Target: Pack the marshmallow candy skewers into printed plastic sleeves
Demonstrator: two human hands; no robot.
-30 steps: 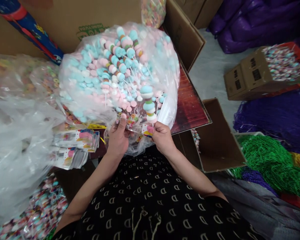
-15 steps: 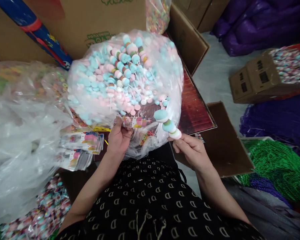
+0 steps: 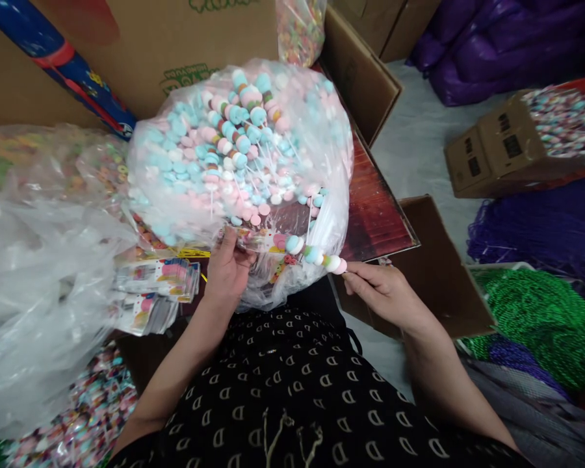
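Note:
My right hand (image 3: 377, 289) is closed on the stick end of a candy skewer (image 3: 314, 255), a row of blue, white, green and pink pieces pointing left. Pinched in my left hand (image 3: 229, 266) is a printed clear wrapper (image 3: 260, 239). The skewer's tip lies at the wrapper's right end; whether it is inside I cannot tell. Just beyond sits a large clear bag (image 3: 338, 153) of loose pink, blue and white candies, with several finished candy skewers (image 3: 238, 123) on top. Left of my left hand lie stacks of printed wrappers (image 3: 158, 279).
Plastic bags (image 3: 34, 279) crowd the left, above a heap of wrapped candies (image 3: 85, 403). An open carton (image 3: 433, 273) stands right of the wooden table (image 3: 377, 208). Farther right are a box of wrapped candies (image 3: 507, 149) and green netting (image 3: 546, 325). A blue tube (image 3: 73, 71) leans at the back.
My right hand has swung the candy skewer from a raised slant to nearly level, bringing its tip left to the wrapper. My left hand keeps its hold on the wrapper.

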